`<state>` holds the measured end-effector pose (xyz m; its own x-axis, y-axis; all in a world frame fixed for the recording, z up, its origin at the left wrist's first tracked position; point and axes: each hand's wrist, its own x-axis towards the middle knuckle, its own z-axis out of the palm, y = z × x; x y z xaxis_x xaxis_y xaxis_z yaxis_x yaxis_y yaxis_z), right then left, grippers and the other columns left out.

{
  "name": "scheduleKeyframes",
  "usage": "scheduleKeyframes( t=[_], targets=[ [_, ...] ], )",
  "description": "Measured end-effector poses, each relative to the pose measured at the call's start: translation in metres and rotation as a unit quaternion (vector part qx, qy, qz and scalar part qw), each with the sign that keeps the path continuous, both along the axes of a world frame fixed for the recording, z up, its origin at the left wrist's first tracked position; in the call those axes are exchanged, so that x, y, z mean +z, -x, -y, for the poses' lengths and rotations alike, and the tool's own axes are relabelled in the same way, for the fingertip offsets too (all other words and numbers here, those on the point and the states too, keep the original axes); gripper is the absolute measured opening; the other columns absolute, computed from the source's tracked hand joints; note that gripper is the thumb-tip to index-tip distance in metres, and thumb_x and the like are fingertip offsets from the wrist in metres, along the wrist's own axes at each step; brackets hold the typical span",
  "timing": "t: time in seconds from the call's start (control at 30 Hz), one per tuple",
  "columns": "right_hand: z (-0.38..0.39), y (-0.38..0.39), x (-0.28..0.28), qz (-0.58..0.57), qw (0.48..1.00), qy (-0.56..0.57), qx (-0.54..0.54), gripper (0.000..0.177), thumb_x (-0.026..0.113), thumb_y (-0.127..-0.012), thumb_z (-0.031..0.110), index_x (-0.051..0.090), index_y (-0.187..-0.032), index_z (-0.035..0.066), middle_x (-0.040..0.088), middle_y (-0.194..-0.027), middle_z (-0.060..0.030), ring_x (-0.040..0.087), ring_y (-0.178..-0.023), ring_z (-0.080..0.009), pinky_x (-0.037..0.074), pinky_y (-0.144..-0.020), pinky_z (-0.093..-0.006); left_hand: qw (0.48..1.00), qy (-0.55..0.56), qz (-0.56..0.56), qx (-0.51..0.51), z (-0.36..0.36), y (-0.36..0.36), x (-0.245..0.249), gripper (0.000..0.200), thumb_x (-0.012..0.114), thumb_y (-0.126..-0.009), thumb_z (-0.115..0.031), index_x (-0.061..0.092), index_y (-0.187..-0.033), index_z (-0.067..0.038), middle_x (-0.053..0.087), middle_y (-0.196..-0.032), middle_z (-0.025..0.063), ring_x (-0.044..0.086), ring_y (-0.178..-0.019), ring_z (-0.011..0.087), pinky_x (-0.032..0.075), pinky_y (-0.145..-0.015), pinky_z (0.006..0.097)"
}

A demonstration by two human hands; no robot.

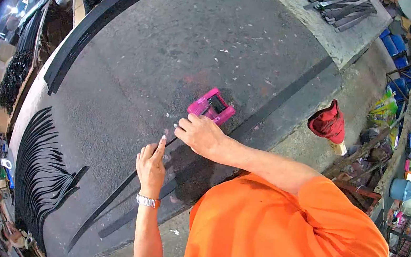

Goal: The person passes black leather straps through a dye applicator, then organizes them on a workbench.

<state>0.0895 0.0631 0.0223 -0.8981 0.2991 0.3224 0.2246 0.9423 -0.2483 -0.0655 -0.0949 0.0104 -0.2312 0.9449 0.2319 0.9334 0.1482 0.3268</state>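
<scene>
A long, narrow black strip [108,202] runs over the dark tabletop from the lower left up toward my hands. My left hand [149,167] is closed around the strip, with its index finger stretched out along it. Just beyond, the curled fingers of my right hand [202,135] pinch near the strip's upper end, though the exact grip is hidden under them. Touching or right beside those fingertips is a bright pink tape dispenser-like device [227,113] with a dark middle. My right hand covers its near side.
A fanned bundle of black strips [38,162] lies at the table's left. More long strips [76,50] line the far left edge, and cut pieces [340,8] lie at the top right. A red cloth-topped post [329,123] stands beyond the dark table [135,65], near a cluttered shelf [394,146].
</scene>
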Motion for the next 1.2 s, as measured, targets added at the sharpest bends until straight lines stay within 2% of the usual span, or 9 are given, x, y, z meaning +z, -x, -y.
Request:
scheduleKeyframes(
  t=[0.3,0.43,0.57,0.63,0.73,0.83,0.97,1.17,1.2],
  targets=[
    [-0.016,-0.006,-0.008,-0.005,1.0,-0.004,-0.005,0.016,0.064,-0.077,0.012,0.063,-0.093,0.01,0.057,-0.089,-0.0044,0.06,-0.088,-0.0218,0.052,-0.073,-0.0363,0.998,-0.026,-0.055,0.012,-0.046,-0.034,0.0,0.048,0.056,-0.075,0.004,0.066,-0.121,-0.007,0.06,-0.095,0.0062,0.054,-0.086,0.0276,0.046,-0.077,0.0382],
    [-0.052,-0.023,-0.011,-0.025,1.0,-0.017,-0.002,0.011,0.061,-0.078,0.016,0.064,-0.089,0.012,0.06,-0.087,-0.005,0.062,-0.086,-0.0233,0.052,-0.071,-0.0379,0.998,-0.012,-0.048,0.044,-0.076,-0.062,-0.002,0.045,0.057,-0.078,0.0,0.065,-0.122,-0.01,0.061,-0.098,0.0037,0.056,-0.088,0.0245,0.046,-0.077,0.037],
    [-0.1,-0.061,-0.007,-0.001,0.999,-0.038,0.004,0.01,0.062,-0.076,0.012,0.062,-0.086,0.012,0.06,-0.088,-0.0044,0.061,-0.085,-0.0244,0.052,-0.07,-0.0396,0.995,-0.049,-0.056,0.065,-0.103,-0.085,-0.015,0.042,0.059,-0.081,-0.005,0.065,-0.122,-0.013,0.063,-0.098,0.0017,0.059,-0.091,0.022,0.047,-0.078,0.0368],
    [-0.128,-0.084,-0.001,0.03,0.999,-0.03,-0.003,0.006,0.059,-0.079,0.013,0.063,-0.084,0.012,0.06,-0.088,-0.0054,0.061,-0.089,-0.0246,0.052,-0.072,-0.0399,0.994,-0.04,-0.066,0.083,-0.109,-0.092,-0.013,0.041,0.059,-0.081,-0.005,0.065,-0.121,-0.013,0.064,-0.098,0.0019,0.06,-0.091,0.0218,0.047,-0.078,0.0374],
    [-0.173,-0.129,0.003,0.044,0.998,-0.049,-0.014,0.024,0.068,-0.069,0.009,0.062,-0.092,0.014,0.059,-0.094,-0.0039,0.06,-0.09,-0.0252,0.05,-0.073,-0.0408,0.99,-0.027,-0.094,0.103,-0.114,-0.102,-0.008,0.038,0.06,-0.082,-0.007,0.065,-0.12,-0.013,0.064,-0.098,0.0021,0.06,-0.092,0.0216,0.047,-0.078,0.0377],
    [-0.218,-0.176,0.003,0.023,0.996,-0.06,-0.063,0.013,0.061,-0.077,0.009,0.064,-0.088,0.014,0.06,-0.088,-0.0033,0.061,-0.088,-0.0251,0.05,-0.071,-0.0416,0.988,-0.014,-0.102,0.117,-0.117,-0.107,-0.006,0.036,0.061,-0.084,-0.008,0.065,-0.119,-0.013,0.065,-0.098,0.0024,0.06,-0.092,0.0215,0.047,-0.078,0.0377],
    [-0.276,-0.247,0.018,0.034,0.987,-0.079,-0.134,0.003,0.062,-0.083,0.014,0.063,-0.085,0.013,0.062,-0.088,-0.0052,0.062,-0.084,-0.027,0.051,-0.07,-0.0419,0.986,0.009,-0.105,0.13,-0.119,-0.112,-0.004,0.033,0.061,-0.086,-0.011,0.065,-0.119,-0.013,0.065,-0.097,0.0026,0.061,-0.09,0.0216,0.046,-0.077,0.0376],
    [-0.373,-0.382,0.019,0.057,0.95,-0.171,-0.256,0.008,0.063,-0.088,0.016,0.065,-0.094,0.011,0.065,-0.093,-0.008,0.063,-0.088,-0.0333,0.051,-0.072,-0.0458,0.983,0.03,-0.112,0.143,-0.127,-0.118,0.004,0.027,0.061,-0.09,-0.015,0.065,-0.117,-0.014,0.066,-0.096,0.0025,0.061,-0.089,0.0218,0.046,-0.076,0.0394],
    [-0.38,-0.402,0.028,0.087,0.938,-0.14,-0.304,0.011,0.063,-0.088,0.017,0.066,-0.097,0.011,0.066,-0.097,-0.0095,0.063,-0.091,-0.0345,0.052,-0.075,-0.0462,0.981,0.034,-0.123,0.145,-0.128,-0.119,0.004,0.027,0.061,-0.09,-0.016,0.065,-0.117,-0.014,0.066,-0.096,0.0025,0.062,-0.089,0.0219,0.047,-0.076,0.0396]
  ],
)
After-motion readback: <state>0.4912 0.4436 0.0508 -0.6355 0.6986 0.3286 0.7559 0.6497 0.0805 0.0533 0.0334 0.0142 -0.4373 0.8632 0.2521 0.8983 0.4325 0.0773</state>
